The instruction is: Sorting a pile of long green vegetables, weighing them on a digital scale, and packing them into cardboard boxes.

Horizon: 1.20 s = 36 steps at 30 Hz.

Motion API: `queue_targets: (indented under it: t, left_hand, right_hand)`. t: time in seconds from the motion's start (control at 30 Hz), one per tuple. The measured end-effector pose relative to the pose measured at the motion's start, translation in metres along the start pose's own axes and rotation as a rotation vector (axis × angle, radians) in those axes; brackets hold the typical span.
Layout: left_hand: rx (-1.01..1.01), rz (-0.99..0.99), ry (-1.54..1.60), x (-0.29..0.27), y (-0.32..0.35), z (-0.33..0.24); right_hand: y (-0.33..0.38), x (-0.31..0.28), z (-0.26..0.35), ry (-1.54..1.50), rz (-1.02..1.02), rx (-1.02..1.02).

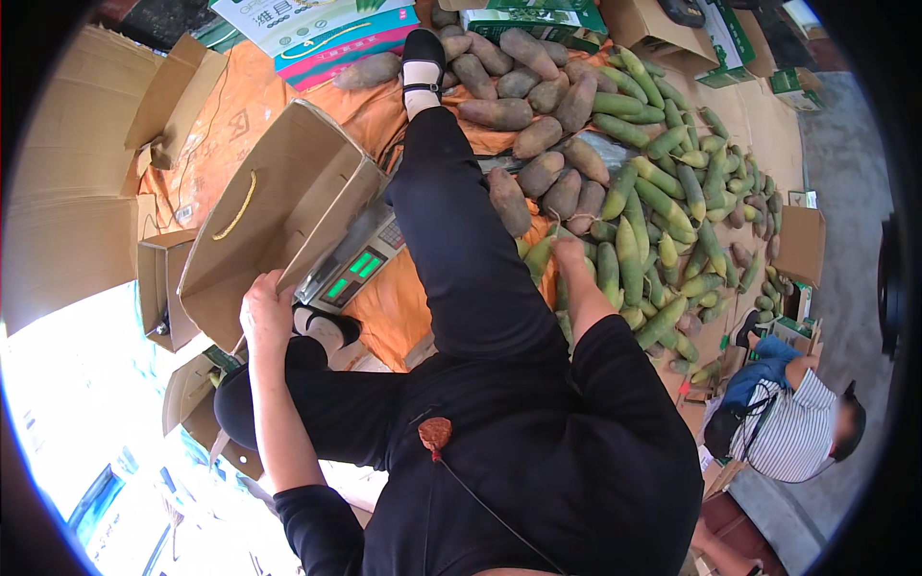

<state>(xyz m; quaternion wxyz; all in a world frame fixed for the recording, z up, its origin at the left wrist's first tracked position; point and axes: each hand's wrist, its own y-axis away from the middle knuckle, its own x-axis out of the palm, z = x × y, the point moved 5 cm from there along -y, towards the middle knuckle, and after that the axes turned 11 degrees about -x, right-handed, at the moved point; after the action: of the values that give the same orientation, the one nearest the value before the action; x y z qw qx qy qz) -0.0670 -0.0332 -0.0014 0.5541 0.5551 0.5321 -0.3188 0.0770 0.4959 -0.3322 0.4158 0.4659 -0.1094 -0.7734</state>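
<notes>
The box, a brown carton with a yellow cord handle, is gripped at its lower corner by the left hand and held tilted over the scale, which lies just beyond that grip. Whether the box rests on the scale or is held clear of it cannot be told. The right hand is stretched out to the heap of green shoots; it lies among them, but whether it is closed on one or loose cannot be told, since the fingers are hidden by the shoots. Brown tubers are piled beyond the right hand, across the outstretched leg.

The step in hand is judged to be filling: the box is steadied while produce is being fetched. The next move would call for a shoot to be carried over the leg to the box mouth, with the left grip kept firm so the box is not tipped.
</notes>
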Motion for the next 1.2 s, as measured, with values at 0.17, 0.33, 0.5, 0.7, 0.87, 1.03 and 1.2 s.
queue_targets:
  t: [0.17, 0.33, 0.5, 0.7, 0.87, 1.03, 1.2]
  left_hand:
    - [-0.002, 0.007, 0.03, 0.002, -0.002, -0.003]
    - [-0.013, -0.022, 0.029, 0.002, 0.002, -0.002]
    - [-0.076, -0.039, -0.022, 0.001, 0.005, 0.005]
    - [0.0, -0.033, 0.008, 0.001, 0.004, 0.001]
    - [-0.006, -0.008, 0.001, 0.001, 0.012, 0.01]
    - [0.019, -0.023, 0.004, 0.003, 0.013, 0.0]
    - [0.028, -0.005, 0.033, 0.003, 0.015, 0.003]
  right_hand:
    - [-0.003, 0.017, -0.006, -0.195, -0.11, 0.034]
    - [-0.006, 0.022, -0.012, -0.179, 0.05, 0.055]
    - [0.015, 0.028, 0.012, -0.288, 0.071, -0.011]
    - [0.03, 0.01, 0.018, -0.153, 0.067, 0.034]
    - [0.042, 0.003, 0.044, -0.054, 0.006, -0.14]
    - [0.032, -0.001, 0.031, -0.191, -0.035, -0.284]
    - [0.049, -0.022, 0.078, -0.058, -0.11, -0.499]
